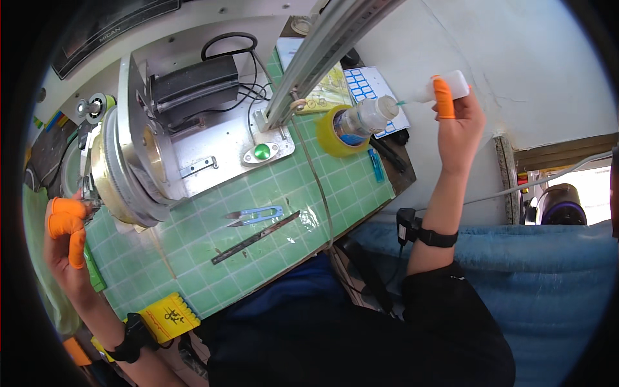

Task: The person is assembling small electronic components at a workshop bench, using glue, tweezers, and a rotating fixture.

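Note:
Orange finger cots cover some fingers of both my hands. My right hand (461,122) is raised at the right, closed around a small white squeeze bottle (456,84). Its thin greenish tip points left, toward the top of a clear plastic bottle (371,119); whether they touch I cannot tell. The clear bottle leans inside a yellow tape roll (330,138). At the far left my left hand (64,232) is closed by a small shiny metal part (89,192) beside the large round wheel (132,180) of a machine. What its fingertips grip is partly hidden.
Thread snips (261,215) and a dark metal strip (255,238) lie on the green gridded tabletop (213,284). Behind stand a black motor (196,90), a green button (261,151) and a slanted metal post (309,71). A yellow packet (169,317) lies at the near left edge.

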Tool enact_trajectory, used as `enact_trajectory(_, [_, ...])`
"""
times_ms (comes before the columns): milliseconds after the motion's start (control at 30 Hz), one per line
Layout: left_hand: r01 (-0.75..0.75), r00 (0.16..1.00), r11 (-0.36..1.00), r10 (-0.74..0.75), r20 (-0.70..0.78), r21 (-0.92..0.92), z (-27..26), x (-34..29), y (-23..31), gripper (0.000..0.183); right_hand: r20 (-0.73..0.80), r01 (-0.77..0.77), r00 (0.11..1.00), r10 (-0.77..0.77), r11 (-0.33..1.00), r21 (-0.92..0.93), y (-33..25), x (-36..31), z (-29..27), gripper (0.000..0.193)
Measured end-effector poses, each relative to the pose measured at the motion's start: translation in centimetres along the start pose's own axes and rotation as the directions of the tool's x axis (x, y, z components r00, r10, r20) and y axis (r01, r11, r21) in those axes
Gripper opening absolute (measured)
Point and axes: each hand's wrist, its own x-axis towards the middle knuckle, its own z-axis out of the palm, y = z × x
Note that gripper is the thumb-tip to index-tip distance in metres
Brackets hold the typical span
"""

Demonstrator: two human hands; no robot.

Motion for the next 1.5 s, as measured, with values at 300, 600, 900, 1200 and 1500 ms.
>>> enact_trajectory(300, [0.054,0.987,0.999,-0.054,-0.151,-0.008,1.6,0.1,0.8,0.027,0.306,-0.061,0.942,0.136,0.968,-0.243,0.5,-2.1,-1.5,0.041])
enact_trajectory(600, [0.043,0.993,0.999,-0.042,-0.114,0.009,0.6,-0.2,2.4,0.033,0.889,0.26,0.346,-0.3,0.941,0.217,-11.3,-14.1,9.9,0.021])
enact_trajectory(900, [-0.177,0.984,0.962,0.168,-0.064,-0.209,4.0,3.1,3.6,0.012,0.984,0.361,0.024,-0.174,0.92,0.154,-13.9,-14.5,12.0,0.031])
enact_trajectory(1200, [-0.185,0.98,0.973,0.172,-0.102,-0.137,3.6,3.2,3.6,0.012,0.577,-0.138,0.685,-0.446,0.698,0.703,-21.5,-5.8,10.6,0.032])
enact_trajectory(1500, [-0.245,0.969,0.966,0.241,-0.054,-0.085,3.2,3.9,3.4,0.015,0.382,0.53,0.52,-0.764,0.639,0.558,-23.0,-5.1,17.1,0.028])
